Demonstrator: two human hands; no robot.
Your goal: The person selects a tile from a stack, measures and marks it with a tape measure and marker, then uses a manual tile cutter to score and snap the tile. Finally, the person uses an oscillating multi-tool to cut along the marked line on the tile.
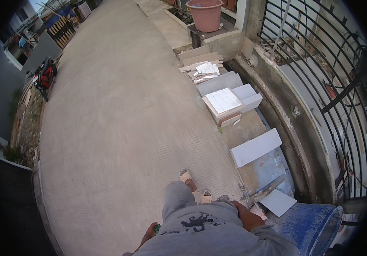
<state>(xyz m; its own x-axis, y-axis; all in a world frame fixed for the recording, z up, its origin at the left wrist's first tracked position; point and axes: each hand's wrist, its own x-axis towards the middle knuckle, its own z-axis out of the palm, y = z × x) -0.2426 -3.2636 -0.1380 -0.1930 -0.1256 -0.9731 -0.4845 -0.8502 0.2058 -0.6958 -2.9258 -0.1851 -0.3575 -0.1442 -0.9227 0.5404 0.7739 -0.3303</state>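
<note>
Left hand (150,232) round a small green object (157,229) — pale tiles (224,100), blue barrel (309,226) off to the right

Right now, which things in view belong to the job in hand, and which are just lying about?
Job in hand, judging by grip:
small green object, in the left hand

Apparently just lying or standing about:
white slabs
pink tub
blue barrel
motorbike
</note>
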